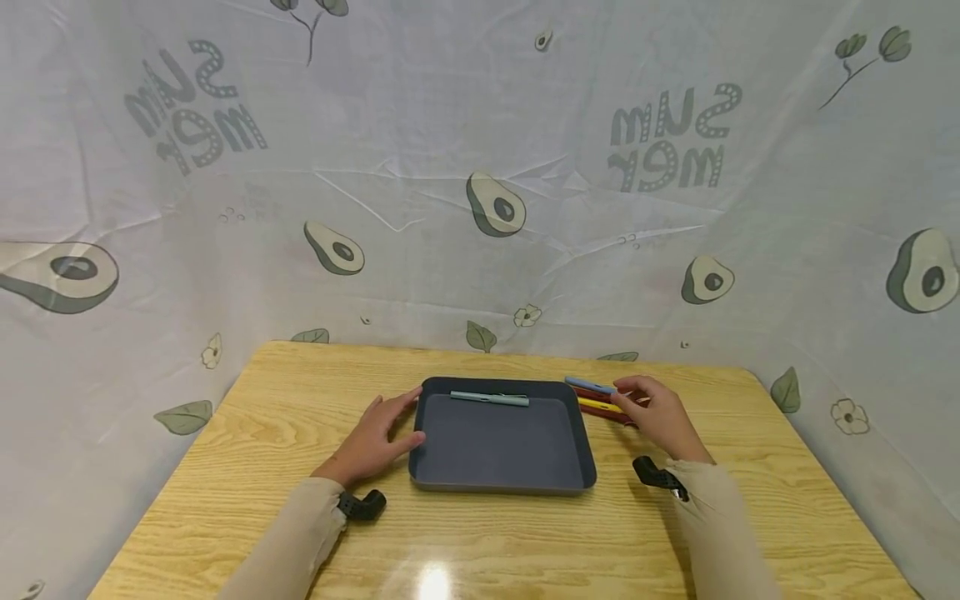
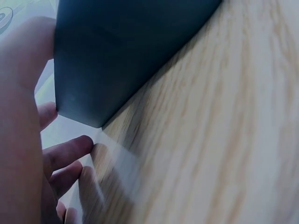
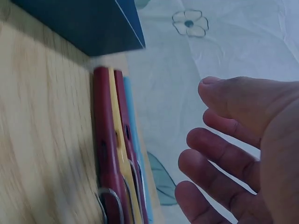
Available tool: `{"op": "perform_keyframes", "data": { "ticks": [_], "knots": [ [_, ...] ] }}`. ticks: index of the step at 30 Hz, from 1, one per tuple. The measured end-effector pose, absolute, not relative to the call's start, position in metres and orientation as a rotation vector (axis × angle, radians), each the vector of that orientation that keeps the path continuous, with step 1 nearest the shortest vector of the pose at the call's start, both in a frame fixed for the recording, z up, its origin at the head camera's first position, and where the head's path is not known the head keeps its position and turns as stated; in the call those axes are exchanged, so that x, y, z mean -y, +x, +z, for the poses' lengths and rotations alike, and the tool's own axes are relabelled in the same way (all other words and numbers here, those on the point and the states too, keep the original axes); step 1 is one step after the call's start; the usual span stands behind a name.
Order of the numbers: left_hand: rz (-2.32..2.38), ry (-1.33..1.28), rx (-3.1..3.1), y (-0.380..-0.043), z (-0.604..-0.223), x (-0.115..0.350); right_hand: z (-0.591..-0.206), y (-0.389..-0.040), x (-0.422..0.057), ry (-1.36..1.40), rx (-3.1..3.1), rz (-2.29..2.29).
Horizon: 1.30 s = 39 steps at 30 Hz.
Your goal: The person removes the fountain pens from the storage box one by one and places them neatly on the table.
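Observation:
A dark grey tray lies on the table, with a teal clip pen across its far side. My left hand is at the tray's left edge; thumb and forefinger touch its rim, the other fingers are spread. To the right of the tray several clip pens lie side by side: a dark red pen, a yellow pen, a second dark red pen and a blue pen. Above their right ends hovers my right hand, its fingers loosely bent and apart from the pens.
The wooden table extends around the tray. Behind it and at both sides hangs a pale curtain printed with avocados. Each wrist carries a black camera mount, such as the right mount.

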<state>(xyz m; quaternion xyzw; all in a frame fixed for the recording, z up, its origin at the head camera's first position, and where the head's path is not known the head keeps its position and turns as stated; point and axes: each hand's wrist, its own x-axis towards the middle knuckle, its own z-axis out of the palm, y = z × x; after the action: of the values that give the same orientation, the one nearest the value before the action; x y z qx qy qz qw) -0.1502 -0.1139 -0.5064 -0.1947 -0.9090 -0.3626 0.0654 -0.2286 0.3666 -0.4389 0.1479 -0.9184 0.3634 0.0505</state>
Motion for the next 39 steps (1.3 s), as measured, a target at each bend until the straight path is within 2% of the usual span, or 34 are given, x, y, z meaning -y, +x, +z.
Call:
{"op": "perform_keyframes", "data": {
  "ticks": [39],
  "knots": [
    [-1.105,-0.568,2.805,-0.155,-0.504,0.119,-0.437,-0.219,-0.334,0.54,2.776,1.101]
  ]
}}
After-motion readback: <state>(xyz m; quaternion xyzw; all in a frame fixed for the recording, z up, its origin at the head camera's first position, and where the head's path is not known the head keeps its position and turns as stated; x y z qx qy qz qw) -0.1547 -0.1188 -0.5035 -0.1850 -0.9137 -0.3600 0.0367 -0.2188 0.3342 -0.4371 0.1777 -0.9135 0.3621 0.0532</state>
